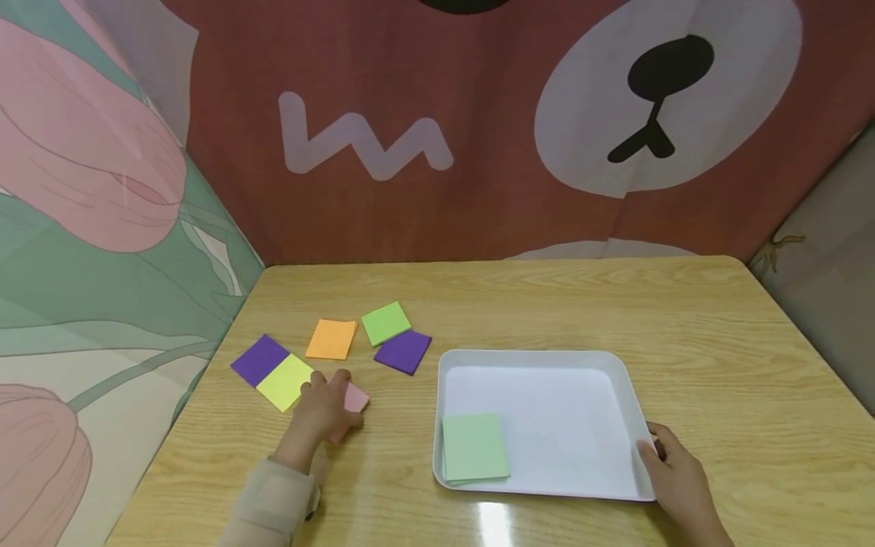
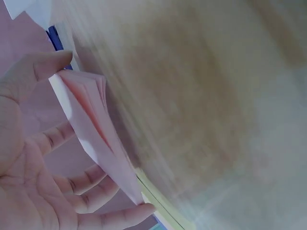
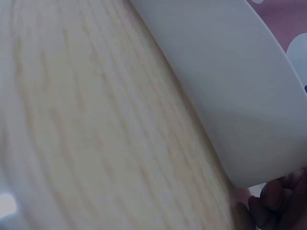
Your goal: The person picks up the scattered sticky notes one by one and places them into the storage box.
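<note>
Spanning the pink pad (image 1: pixel 355 399) beneath it, the left hand (image 1: pixel 321 404) grips its edges; the right hand (image 1: pixel 677 472) grips the tray (image 1: pixel 567 425)

Worktop (image 1: pixel 683 319): light wood grain, rounded far corners, far edge close to the back hanging (image 1: pixel 478 220); that one's reddish-brown fabric with faint creases, printed with a pale muzzle (image 1: pixel 581 121), black nose (image 1: pixel 670 67) and pale zigzag (image 1: pixel 365 144); left hanging (image 1: pixel 225 205) is green with big pink flowers (image 1: pixel 89 152); right side panel (image 1: pixel 834 228) grey-beige, small brown motif (image 1: pixel 772 254) low down; bright glare patch (image 1: pixel 495 524) on the worktop's near side.
</note>
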Demonstrator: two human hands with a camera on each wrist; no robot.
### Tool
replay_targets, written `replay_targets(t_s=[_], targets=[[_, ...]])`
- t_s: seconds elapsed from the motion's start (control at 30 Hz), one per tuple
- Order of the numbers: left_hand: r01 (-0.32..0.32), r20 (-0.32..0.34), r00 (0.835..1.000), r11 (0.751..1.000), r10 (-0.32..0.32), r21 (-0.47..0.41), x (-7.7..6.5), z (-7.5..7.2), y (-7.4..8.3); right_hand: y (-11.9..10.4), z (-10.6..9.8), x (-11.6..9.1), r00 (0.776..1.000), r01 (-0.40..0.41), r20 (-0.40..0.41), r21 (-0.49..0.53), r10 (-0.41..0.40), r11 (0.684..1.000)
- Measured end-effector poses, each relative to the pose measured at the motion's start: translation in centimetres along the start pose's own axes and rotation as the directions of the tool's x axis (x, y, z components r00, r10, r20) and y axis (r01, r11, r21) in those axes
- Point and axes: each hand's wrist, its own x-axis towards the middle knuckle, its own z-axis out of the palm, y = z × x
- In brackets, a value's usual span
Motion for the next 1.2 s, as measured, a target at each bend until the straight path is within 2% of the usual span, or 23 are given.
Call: replay_targets(t_s=[0.27,0.53,0.77,0.97,1.2], targets=[[-0.074,-0.060,0.996,0.997,0.073,-0.014,-0.5,0.0,1.5,0.3,0.1,0.0,1.000,0.000,0.003,0.009,0.000,1.000],[-0.162,-0.116,0.981,0.986,0.156,-0.046,-1.8,-0.2,4.6,0.3,0.2,-0.2,0.998,0.036,-0.046,0.002,-0.036,0.999],[-0.242,-0.160,0.960,0.968,0.228,-0.071,-2.4,0.3,6.5,0.2,0.4,-0.1,0.996,0.055,-0.065,0.005,-0.055,0.998],[-0.305,-0.216,0.934,0.950,0.284,-0.068,-2.7,0.6,7.3,0.3,0.5,-0.1,0.993,0.079,-0.088,0.004,-0.079,0.997],[-0.368,-0.236,0.910,0.926,0.341,-0.079,-2.9,0.9,8.2,0.3,0.5,-0.1,0.994,0.075,-0.084,0.001,-0.075,0.997]])
